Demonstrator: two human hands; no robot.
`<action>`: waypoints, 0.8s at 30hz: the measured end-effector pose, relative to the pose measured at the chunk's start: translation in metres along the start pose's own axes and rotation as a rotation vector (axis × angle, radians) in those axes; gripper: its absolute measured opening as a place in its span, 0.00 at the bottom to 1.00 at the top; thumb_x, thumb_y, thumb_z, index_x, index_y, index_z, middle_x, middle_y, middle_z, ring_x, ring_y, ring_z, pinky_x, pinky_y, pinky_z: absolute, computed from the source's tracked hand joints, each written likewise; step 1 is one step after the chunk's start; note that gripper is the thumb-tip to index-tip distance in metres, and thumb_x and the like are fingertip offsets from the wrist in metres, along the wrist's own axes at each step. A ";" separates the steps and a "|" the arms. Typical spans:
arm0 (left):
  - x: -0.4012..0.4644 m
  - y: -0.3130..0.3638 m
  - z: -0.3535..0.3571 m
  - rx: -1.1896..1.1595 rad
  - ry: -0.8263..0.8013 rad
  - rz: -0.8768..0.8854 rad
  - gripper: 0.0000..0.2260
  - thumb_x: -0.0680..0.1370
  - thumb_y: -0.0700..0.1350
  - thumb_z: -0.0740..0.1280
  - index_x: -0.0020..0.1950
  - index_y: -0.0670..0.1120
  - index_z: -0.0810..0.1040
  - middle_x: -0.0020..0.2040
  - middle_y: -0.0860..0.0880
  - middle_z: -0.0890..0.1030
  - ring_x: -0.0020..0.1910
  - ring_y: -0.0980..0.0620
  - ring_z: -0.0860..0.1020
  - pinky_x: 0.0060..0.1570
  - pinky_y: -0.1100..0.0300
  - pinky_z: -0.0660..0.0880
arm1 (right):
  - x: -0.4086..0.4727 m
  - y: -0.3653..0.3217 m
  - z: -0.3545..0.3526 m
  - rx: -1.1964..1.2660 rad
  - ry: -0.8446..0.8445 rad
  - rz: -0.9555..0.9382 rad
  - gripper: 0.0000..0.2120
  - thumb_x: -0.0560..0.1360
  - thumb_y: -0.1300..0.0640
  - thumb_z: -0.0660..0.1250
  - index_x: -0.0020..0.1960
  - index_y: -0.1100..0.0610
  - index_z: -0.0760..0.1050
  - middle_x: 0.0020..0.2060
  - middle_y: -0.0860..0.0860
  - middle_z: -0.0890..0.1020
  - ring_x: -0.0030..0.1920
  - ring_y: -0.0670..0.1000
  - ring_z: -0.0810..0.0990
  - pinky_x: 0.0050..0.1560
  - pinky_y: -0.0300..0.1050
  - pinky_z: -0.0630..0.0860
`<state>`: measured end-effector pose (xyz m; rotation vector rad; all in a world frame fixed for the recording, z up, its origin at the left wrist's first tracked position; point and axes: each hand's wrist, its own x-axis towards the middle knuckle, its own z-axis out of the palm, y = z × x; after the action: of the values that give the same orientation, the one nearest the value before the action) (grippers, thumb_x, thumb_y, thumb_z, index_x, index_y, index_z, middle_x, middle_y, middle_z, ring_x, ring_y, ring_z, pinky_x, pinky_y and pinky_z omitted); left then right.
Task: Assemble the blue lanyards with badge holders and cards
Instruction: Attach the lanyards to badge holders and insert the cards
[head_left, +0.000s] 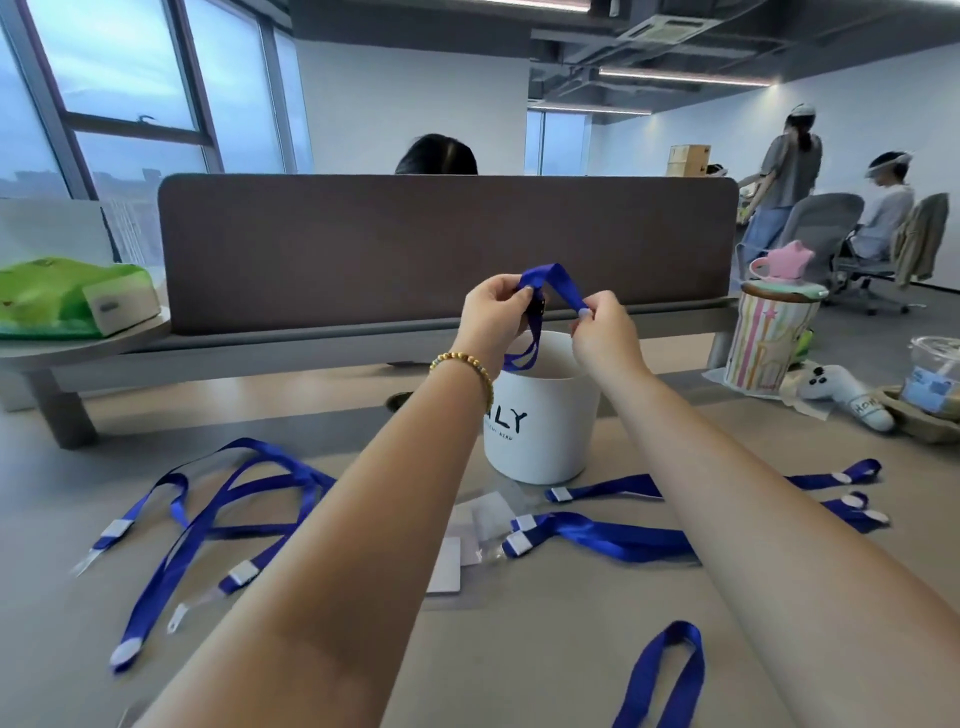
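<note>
A blue lanyard (558, 283) is held up above the white bucket (543, 415). My left hand (491, 312) pinches it at a dark clip, and my right hand (602, 327) pinches the strap a little to the right. A loop of the strap hangs down into the bucket's mouth. Several more blue lanyards lie on the table, a tangle at the left (218, 519) and others at the right (613, 535). Clear badge holders and a white card (447, 566) lie between my forearms, partly hidden.
A grey desk divider (447, 249) stands behind the bucket. A striped cup with a pink lid (769, 338), a plush toy (841, 389) and a glass jar (935, 374) crowd the right. A green bag (62, 296) sits far left. People are seated and standing at the back right.
</note>
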<state>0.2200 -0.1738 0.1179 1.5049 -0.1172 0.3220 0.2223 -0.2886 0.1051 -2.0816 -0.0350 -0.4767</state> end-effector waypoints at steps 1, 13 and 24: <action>0.005 -0.004 0.001 0.069 -0.002 0.008 0.06 0.78 0.38 0.61 0.51 0.42 0.78 0.46 0.44 0.81 0.45 0.50 0.77 0.53 0.56 0.76 | 0.002 0.004 0.001 -0.084 -0.033 -0.026 0.12 0.79 0.62 0.53 0.60 0.61 0.70 0.52 0.56 0.77 0.50 0.57 0.74 0.47 0.46 0.68; 0.003 -0.006 -0.001 0.832 -0.292 0.020 0.16 0.76 0.37 0.62 0.64 0.45 0.75 0.56 0.45 0.80 0.52 0.49 0.79 0.49 0.62 0.77 | -0.009 0.013 -0.003 -0.300 -0.074 -0.028 0.14 0.75 0.66 0.58 0.54 0.60 0.80 0.55 0.60 0.80 0.55 0.61 0.77 0.56 0.51 0.75; -0.068 0.024 -0.062 0.642 -0.029 0.145 0.13 0.77 0.37 0.57 0.54 0.43 0.80 0.48 0.46 0.81 0.47 0.51 0.77 0.52 0.58 0.75 | -0.077 -0.006 -0.005 -0.075 0.018 -0.151 0.18 0.73 0.69 0.53 0.52 0.61 0.79 0.54 0.56 0.80 0.56 0.57 0.76 0.52 0.45 0.71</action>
<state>0.1412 -0.1214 0.1178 2.1427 -0.1546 0.4835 0.1484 -0.2771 0.0861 -2.1572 -0.1669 -0.5962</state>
